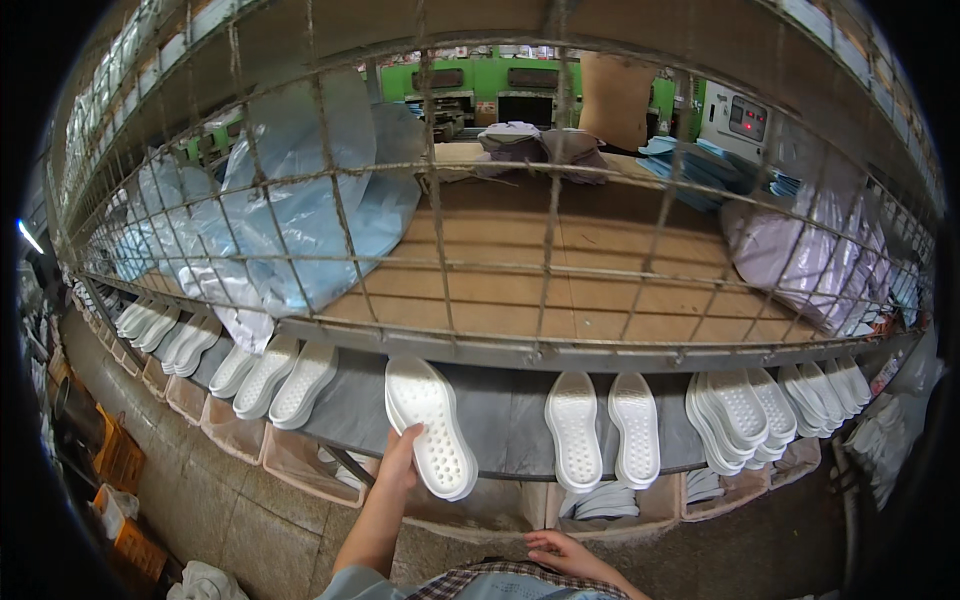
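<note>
My left hand (402,458) grips a white shoe sole (432,430) by its left edge. The sole is tilted and its dimpled face is up, over the front edge of the grey shelf (500,420). Fingers loosely apart, my right hand (562,552) rests empty close to my body. Two more white soles (574,430) lie side by side to the right of the held one. Stacked soles (735,415) stand farther right, and several others (275,382) line the shelf on the left.
A wire mesh guard (440,200) rises above the shelf. Behind it, a brown board carries blue bags (290,200) and a lilac bag (815,255). Bins (480,505) hang below the shelf, some holding soles. Orange crates (140,545) stand on the floor at left.
</note>
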